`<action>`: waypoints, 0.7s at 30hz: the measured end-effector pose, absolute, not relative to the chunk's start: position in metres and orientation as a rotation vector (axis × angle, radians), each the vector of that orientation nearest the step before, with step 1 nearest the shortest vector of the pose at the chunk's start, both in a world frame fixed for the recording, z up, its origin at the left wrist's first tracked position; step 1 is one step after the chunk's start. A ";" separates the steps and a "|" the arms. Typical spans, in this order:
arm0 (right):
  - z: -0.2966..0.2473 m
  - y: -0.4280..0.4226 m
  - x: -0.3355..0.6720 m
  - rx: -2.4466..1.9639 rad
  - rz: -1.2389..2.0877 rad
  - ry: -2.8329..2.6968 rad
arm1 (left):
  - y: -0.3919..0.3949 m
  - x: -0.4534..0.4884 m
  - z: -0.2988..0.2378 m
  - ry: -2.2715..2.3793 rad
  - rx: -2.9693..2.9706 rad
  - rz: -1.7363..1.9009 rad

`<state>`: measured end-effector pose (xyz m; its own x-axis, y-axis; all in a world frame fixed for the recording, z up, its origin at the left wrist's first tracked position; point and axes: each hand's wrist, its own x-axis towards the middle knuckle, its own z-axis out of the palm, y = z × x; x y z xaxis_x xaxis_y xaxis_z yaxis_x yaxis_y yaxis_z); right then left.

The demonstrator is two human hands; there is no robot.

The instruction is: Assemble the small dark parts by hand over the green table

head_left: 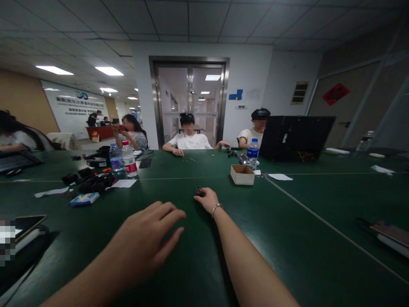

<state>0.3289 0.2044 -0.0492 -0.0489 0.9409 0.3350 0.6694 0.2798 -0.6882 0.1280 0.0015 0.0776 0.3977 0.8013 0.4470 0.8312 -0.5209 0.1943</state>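
My left hand (145, 238) lies flat on the dark green table (287, 238) close to me, fingers stretched out and empty. My right hand (207, 198) reaches farther out over the table, a bracelet on its wrist, its fingers curled round a small dark object (198, 191) that is too small to name. A small open cardboard box (242, 174) stands just beyond and to the right of that hand.
Two water bottles (129, 158) and dark gear (92, 183) sit at the left. Another bottle (252, 154) and an open black laptop (295, 137) stand at the right. Three people sit at the far side, another at the left edge. A phone (27, 222) lies near left.
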 end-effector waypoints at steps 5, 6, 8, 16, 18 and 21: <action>-0.052 0.205 0.326 -1.334 0.429 -1.847 | 0.110 0.190 0.045 -1.487 -2.557 -0.808; -0.051 0.204 0.325 -1.327 0.434 -1.859 | 0.127 0.194 0.035 -1.522 -2.545 -0.900; -0.048 0.202 0.324 -1.323 0.426 -1.878 | 0.151 0.198 0.017 -1.574 -2.527 -1.087; -0.040 0.203 0.324 -1.399 0.345 -1.959 | 0.177 0.187 -0.026 -1.523 -2.644 -1.525; -0.042 0.205 0.325 -1.369 0.373 -1.928 | 0.183 0.180 -0.033 -1.628 -2.647 -1.670; -0.044 0.207 0.325 -1.300 0.595 -1.796 | 0.192 0.173 -0.043 -1.831 -2.623 -1.908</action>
<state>0.3247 0.2075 -0.0439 -0.1299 0.9307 0.3418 0.5428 0.3553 -0.7610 0.1726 0.1923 -0.0429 0.0751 0.9171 0.3914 0.3534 -0.3915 0.8496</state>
